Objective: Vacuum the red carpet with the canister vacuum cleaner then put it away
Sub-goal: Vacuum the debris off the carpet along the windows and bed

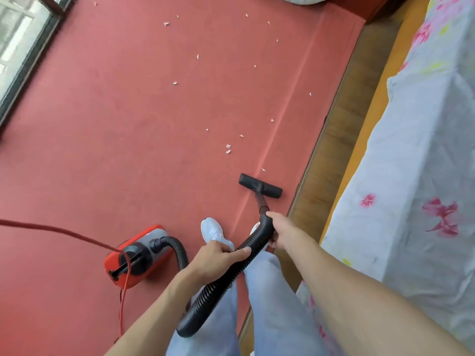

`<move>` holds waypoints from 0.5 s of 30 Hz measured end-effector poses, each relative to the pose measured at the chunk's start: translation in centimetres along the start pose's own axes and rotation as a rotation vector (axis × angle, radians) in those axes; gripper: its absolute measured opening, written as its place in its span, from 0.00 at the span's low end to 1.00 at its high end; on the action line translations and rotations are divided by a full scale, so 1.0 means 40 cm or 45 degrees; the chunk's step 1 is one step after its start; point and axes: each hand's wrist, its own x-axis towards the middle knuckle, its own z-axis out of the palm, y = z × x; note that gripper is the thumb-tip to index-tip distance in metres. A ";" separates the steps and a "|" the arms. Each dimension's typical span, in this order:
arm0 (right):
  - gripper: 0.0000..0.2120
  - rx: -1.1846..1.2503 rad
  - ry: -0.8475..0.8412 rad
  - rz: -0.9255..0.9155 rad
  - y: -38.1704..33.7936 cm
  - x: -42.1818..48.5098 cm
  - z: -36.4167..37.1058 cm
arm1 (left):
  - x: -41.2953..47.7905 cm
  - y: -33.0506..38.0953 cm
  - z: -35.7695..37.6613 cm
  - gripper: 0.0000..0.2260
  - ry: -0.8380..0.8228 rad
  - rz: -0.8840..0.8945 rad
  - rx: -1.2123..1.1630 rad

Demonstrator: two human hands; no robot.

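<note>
Two bare forearms reach forward over pale blue trousers [272,309]. Both hands hold the black ribbed hose [221,283]. The left hand [218,255] is curled round the hose partway along, with the thumb lying along its top. The right hand [285,232] grips the bend of the hose higher up, just behind the short black tube [261,201], with its fingers wrapped under and the forefinger stretched along the top.

At the tube's end, the flat black nozzle [260,185] rests on the red carpet [115,124], near the carpet's right edge. Small white scraps [228,149] lie scattered on the carpet beyond the nozzle, one just in front of it.

The red and grey canister vacuum cleaner [136,255] sits on the carpet to the left of the person's feet, and the hose loops out of its front. A red cord [64,231] runs in from the left to the canister. One white shoe [212,231] shows just above the left hand.

A strip of wooden floor [334,150] lies between the carpet and a bed [411,150] covered in a flowered sheet. A window [15,34] stands at upper left.
</note>
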 end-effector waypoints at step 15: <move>0.10 -0.100 0.030 0.165 0.173 0.058 0.106 | 0.028 -0.140 -0.064 0.23 -0.391 -0.324 0.063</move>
